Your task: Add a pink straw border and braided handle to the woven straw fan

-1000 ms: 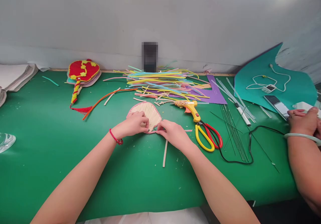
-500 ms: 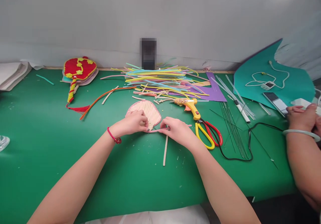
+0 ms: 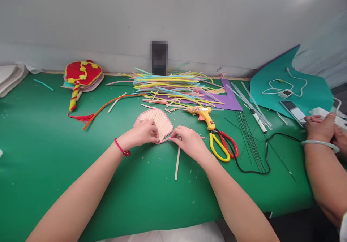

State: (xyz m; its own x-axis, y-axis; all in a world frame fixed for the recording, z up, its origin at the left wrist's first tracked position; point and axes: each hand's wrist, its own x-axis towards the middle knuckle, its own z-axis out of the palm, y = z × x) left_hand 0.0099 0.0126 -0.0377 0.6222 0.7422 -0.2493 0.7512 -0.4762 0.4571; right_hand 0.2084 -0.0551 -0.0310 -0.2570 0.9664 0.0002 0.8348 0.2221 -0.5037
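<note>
A small cream fan (image 3: 156, 121) with a pink edge lies on the green table (image 3: 54, 155). My left hand (image 3: 142, 133) rests on its near edge, fingers curled and pressing it down. My right hand (image 3: 189, 142) pinches the loose end of the thin pink edging strip (image 3: 168, 138) at the fan's lower right. A cream stick (image 3: 177, 163) lies just below my right hand.
A yellow glue gun (image 3: 204, 115) and red-and-yellow scissors (image 3: 222, 147) lie to the right, with a black cord (image 3: 260, 155) and thin wires (image 3: 248, 133). Coloured strips (image 3: 173, 86) pile behind. A red fan (image 3: 82, 74) sits far left. Another person's hands (image 3: 321, 126) rest at the right edge.
My right hand has drawn the pink strip in closer to the fan's edge. My left hand stays on the fan. The view has shifted slightly right.
</note>
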